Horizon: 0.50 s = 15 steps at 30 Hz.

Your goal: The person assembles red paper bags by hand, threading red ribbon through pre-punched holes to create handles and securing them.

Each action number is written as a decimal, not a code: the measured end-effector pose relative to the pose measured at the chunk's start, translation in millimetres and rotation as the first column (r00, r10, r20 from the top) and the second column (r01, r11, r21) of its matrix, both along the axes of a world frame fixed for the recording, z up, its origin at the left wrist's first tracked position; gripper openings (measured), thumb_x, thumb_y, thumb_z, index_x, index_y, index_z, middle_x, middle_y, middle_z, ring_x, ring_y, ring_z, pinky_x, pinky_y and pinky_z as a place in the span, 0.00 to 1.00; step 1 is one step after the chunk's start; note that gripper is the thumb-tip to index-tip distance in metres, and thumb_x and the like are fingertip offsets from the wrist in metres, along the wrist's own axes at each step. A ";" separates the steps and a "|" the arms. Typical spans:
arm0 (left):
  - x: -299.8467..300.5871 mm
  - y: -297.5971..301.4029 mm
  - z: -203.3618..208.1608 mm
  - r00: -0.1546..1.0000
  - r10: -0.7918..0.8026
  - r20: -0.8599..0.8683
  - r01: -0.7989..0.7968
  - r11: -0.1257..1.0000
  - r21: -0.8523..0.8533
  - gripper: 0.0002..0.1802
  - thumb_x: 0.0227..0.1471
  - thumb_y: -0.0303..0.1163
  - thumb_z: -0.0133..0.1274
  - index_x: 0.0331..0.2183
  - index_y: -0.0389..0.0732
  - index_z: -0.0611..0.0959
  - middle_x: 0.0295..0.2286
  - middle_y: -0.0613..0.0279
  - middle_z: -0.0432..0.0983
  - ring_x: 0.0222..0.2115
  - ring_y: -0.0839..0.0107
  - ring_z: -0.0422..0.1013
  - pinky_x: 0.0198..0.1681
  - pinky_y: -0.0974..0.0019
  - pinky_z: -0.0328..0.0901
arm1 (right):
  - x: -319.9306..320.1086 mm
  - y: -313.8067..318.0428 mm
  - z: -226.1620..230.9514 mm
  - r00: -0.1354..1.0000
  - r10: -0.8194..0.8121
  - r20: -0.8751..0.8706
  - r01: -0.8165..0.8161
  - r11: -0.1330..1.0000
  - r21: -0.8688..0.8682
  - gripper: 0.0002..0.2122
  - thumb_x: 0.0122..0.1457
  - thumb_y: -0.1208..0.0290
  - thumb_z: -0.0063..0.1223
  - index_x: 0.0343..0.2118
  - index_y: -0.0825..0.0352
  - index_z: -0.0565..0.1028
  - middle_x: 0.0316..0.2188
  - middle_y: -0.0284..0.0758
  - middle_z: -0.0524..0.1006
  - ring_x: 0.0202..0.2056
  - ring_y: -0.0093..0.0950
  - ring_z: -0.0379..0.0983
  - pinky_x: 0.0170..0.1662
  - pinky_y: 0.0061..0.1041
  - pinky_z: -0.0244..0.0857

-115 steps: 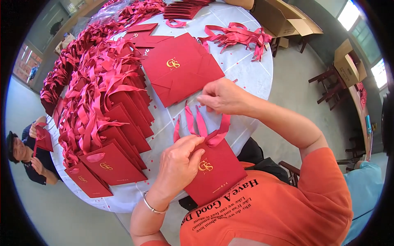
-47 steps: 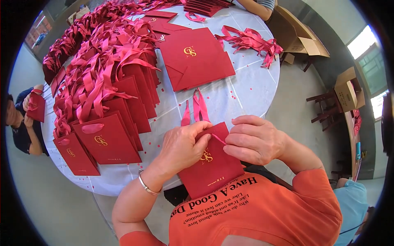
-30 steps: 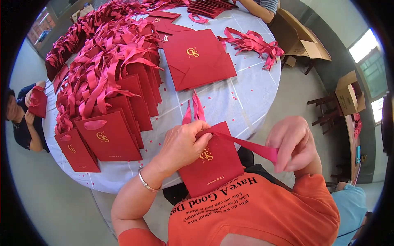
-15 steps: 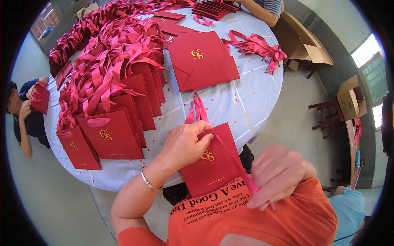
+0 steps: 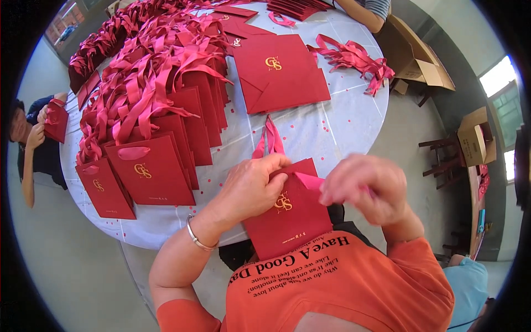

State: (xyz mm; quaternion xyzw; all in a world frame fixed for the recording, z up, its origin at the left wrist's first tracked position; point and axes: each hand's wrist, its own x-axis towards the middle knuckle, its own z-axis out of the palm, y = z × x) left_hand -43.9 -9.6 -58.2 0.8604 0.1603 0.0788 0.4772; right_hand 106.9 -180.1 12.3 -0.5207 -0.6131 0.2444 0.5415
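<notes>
My left hand (image 5: 254, 188) is closed on the top edge of a red paper gift bag (image 5: 293, 232) that rests against my body at the table's edge. A pink ribbon handle (image 5: 268, 138) sticks up from the bag's far side. Beside the bag's top right, my right hand (image 5: 368, 188), blurred by motion, pinches a pink ribbon (image 5: 310, 181) that comes out of the bag's near side. The ribbon's far end is hidden in my fingers. Beyond the held bag lies a stack of flat red bags (image 5: 282, 74).
Upright red bags (image 5: 152, 171) with tangled pink ribbons crowd the table's left. Loose ribbons (image 5: 357, 61) lie at the right of the white-covered table (image 5: 332, 144). A person (image 5: 38, 133) at the left holds a bag; another person's arm (image 5: 365, 16) is at the far side. Cardboard boxes (image 5: 412, 52) stand right.
My right hand has moved up and a little left, nearer the bag's top, with the ribbon. The stretched ribbon now spans a shorter distance. My left hand keeps its hold.
</notes>
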 end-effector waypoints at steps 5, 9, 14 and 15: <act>-2.0 2.4 1.5 0.995 0.071 0.072 -0.050 0.966 -0.254 0.18 0.51 0.15 0.44 0.46 0.32 0.72 0.30 0.61 0.79 0.31 0.81 0.71 0.34 0.73 0.66 | 10.8 31.7 -43.0 0.928 -0.229 0.293 0.214 0.973 0.084 0.08 0.53 0.85 0.60 0.37 0.72 0.79 0.29 0.35 0.77 0.23 0.19 0.73 0.26 0.18 0.68; -3.1 10.4 7.4 0.997 0.042 0.058 -0.025 0.966 -0.257 0.18 0.50 0.14 0.44 0.45 0.32 0.72 0.29 0.62 0.79 0.32 0.82 0.71 0.34 0.73 0.66 | 2.4 40.6 -61.3 0.945 -0.170 0.280 0.185 0.982 -0.026 0.07 0.51 0.80 0.63 0.34 0.69 0.79 0.33 0.38 0.76 0.30 0.31 0.76 0.31 0.27 0.71; -12.5 26.9 28.6 0.998 -0.040 0.048 0.047 0.986 -0.160 0.13 0.48 0.16 0.51 0.39 0.31 0.77 0.27 0.63 0.79 0.32 0.80 0.73 0.34 0.73 0.66 | 8.2 38.7 -62.7 0.952 -0.135 0.275 0.164 0.983 -0.084 0.07 0.50 0.79 0.64 0.34 0.68 0.80 0.32 0.38 0.77 0.30 0.31 0.76 0.31 0.27 0.70; -15.2 30.4 29.1 0.997 -0.046 0.059 0.056 0.983 -0.177 0.12 0.46 0.18 0.54 0.37 0.32 0.78 0.27 0.63 0.79 0.32 0.78 0.74 0.36 0.73 0.67 | 8.8 38.2 -60.4 0.952 -0.131 0.276 0.160 0.984 -0.083 0.07 0.50 0.79 0.64 0.34 0.68 0.80 0.32 0.38 0.77 0.30 0.31 0.76 0.31 0.27 0.70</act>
